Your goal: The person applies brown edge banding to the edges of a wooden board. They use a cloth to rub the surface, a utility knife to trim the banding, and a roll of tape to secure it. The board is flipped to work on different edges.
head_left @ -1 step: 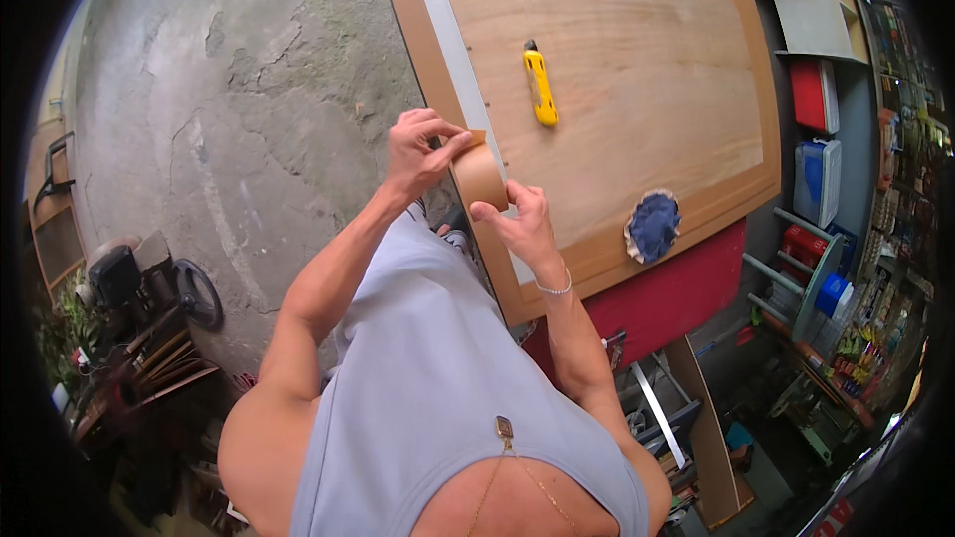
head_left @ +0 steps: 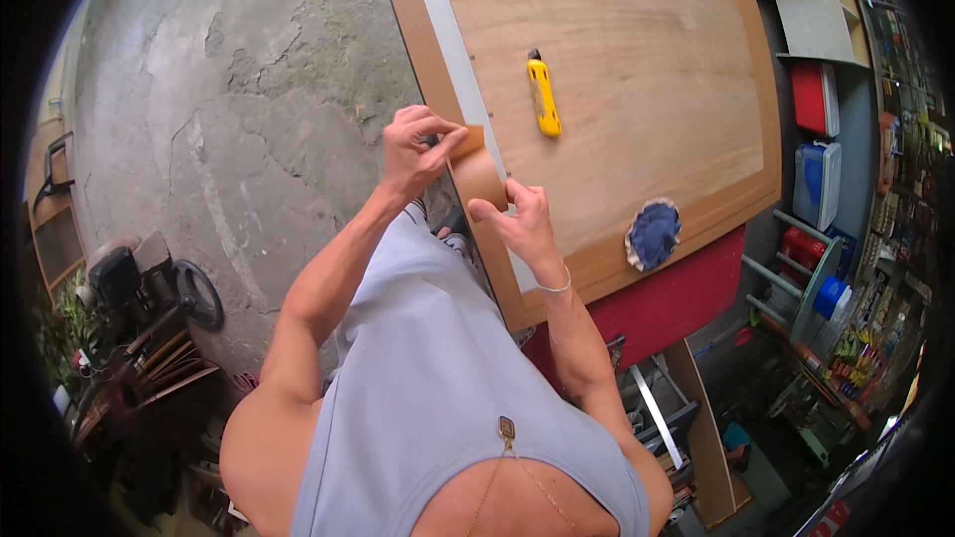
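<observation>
A roll of wide brown tape (head_left: 479, 181) is between my hands, over the left edge of a framed wooden panel (head_left: 617, 70). My left hand (head_left: 412, 151) pinches its darker loose end between thumb and fingertips. On the other side, my right hand (head_left: 524, 222) grips the curved body, thumb and fingers closed on it. Under the roll, a white strip (head_left: 453, 45) runs along the panel's brown border. A yellow utility knife (head_left: 544, 97) lies on the bare wood beyond my hands. The roll's core is hidden.
A bunched blue cloth (head_left: 654, 234) rests at the panel's near right border. Below it is a red surface (head_left: 667, 288). Shelves with many goods (head_left: 875, 278) and a grey step ladder (head_left: 796, 288) stand to the right. Cracked concrete floor (head_left: 249, 89) spreads on the left.
My left hand has shifted slightly left and up, and the tape's loose end stands a little farther from the roll. My right hand keeps its grip.
</observation>
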The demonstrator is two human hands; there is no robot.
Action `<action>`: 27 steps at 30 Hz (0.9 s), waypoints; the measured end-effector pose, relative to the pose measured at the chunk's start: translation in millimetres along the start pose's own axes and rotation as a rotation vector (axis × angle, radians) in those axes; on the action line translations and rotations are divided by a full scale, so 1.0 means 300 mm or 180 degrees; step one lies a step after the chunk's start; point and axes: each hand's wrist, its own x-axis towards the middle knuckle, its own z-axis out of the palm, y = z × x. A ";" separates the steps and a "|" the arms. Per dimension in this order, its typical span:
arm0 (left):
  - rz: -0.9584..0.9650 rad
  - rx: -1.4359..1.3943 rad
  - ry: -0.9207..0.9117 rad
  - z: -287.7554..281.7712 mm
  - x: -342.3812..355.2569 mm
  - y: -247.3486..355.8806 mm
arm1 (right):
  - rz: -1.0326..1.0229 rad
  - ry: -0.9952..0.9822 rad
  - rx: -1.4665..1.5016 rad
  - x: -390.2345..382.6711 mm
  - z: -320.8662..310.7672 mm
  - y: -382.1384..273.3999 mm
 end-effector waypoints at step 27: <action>0.0070 0.1641 0.0598 -0.032 0.763 -0.597 | 0.0706 0.0152 0.1809 0.836 0.012 -0.186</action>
